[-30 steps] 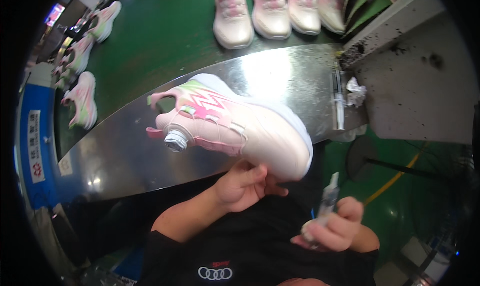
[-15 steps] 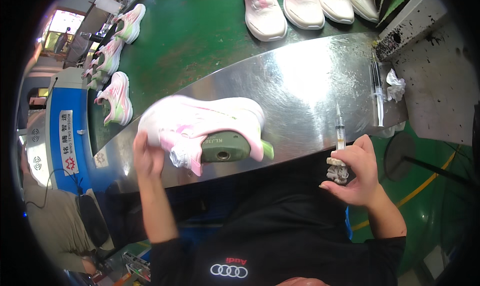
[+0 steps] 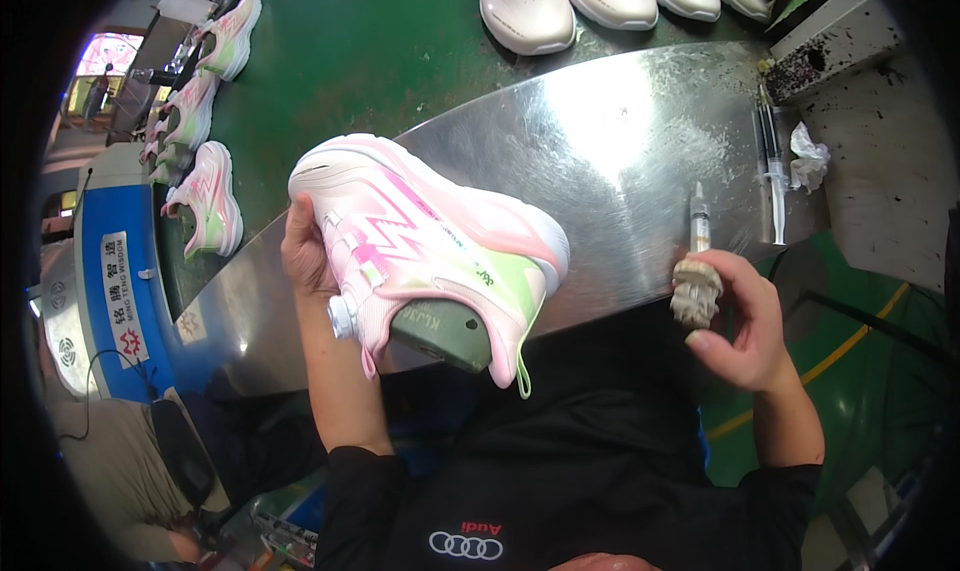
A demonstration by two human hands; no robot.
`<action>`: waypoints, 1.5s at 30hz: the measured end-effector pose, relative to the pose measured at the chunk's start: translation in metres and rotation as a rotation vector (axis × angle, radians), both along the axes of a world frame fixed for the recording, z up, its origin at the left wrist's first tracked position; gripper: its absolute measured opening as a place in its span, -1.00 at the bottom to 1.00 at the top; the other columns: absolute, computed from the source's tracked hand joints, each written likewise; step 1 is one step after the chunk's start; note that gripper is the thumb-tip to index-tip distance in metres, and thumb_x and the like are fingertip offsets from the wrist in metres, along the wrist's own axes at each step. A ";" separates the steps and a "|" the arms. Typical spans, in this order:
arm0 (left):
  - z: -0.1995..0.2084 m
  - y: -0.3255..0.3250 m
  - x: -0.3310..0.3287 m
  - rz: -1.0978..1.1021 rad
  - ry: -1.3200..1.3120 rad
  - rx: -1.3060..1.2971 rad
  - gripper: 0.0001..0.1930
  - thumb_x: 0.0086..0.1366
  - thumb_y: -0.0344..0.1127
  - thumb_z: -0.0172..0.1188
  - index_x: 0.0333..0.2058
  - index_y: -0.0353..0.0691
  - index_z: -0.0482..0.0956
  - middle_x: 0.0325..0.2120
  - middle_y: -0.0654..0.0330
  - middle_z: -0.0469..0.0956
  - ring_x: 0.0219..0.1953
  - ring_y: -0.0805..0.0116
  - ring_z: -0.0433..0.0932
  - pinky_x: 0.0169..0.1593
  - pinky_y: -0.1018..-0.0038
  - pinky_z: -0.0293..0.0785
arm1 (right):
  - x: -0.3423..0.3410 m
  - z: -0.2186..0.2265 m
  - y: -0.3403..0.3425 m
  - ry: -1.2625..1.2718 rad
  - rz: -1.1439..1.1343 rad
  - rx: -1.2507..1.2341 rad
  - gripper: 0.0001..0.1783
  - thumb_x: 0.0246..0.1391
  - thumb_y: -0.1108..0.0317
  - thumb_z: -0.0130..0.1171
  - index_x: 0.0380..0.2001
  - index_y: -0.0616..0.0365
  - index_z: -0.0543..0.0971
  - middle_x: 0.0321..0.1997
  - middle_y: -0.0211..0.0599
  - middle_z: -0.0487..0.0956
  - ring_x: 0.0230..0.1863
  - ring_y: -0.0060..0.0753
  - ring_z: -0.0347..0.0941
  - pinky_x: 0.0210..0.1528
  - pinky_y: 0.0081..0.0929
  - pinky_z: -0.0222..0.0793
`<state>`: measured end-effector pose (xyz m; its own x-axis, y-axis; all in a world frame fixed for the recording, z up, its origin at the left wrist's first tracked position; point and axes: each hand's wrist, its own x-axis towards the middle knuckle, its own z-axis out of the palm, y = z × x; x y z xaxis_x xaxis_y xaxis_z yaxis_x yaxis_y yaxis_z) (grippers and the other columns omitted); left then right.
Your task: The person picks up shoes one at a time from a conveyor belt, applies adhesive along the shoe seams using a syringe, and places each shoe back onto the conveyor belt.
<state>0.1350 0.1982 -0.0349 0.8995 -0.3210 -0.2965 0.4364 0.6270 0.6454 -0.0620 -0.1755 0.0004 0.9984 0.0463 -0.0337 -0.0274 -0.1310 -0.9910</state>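
Observation:
My left hand (image 3: 308, 249) grips the toe end of a pink, white and light green sports shoe (image 3: 455, 221). The shoe is tilted, its side facing up, and a dark green shoe last (image 3: 440, 333) fills its opening. A pale dial knob (image 3: 342, 317) sits on the tongue side. To the right, my right hand (image 3: 745, 321) is closed around the lower part of a clear syringe (image 3: 699, 233) whose tip points away from me. A lumpy off-white wrapping (image 3: 695, 293) covers the syringe's near end. The syringe and the shoe are apart.
A shiny metal plate (image 3: 620, 201) edges the green work surface (image 3: 350, 61). Another syringe (image 3: 774, 181) and a crumpled tissue (image 3: 808, 158) lie at the right. Several pale shoes (image 3: 525, 13) stand at the far side, and more pink-green shoes (image 3: 214, 199) line the left. A person (image 3: 110, 466) is at lower left.
My left hand has turned the shoe, so its side with the pink zigzag shows more. My right hand keeps the syringe and has shifted slightly right in the view.

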 end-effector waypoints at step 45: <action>-0.011 0.029 0.010 0.014 0.025 -0.033 -0.62 0.19 -0.33 0.15 -0.04 -0.41 0.46 -0.09 -0.09 0.52 -0.03 0.04 0.51 0.08 0.12 0.41 | 0.103 -0.022 0.107 0.112 0.090 0.799 -0.02 -0.28 0.47 0.24 0.25 0.13 0.00 0.00 -0.19 0.35 0.13 -0.32 0.25 0.25 -0.37 0.06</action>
<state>0.1445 0.2270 -0.0457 0.8963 -0.3185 -0.3084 0.4434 0.6537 0.6133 0.0413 -0.0682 -0.0215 0.9823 0.1788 -0.0561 -0.1553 0.6088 -0.7779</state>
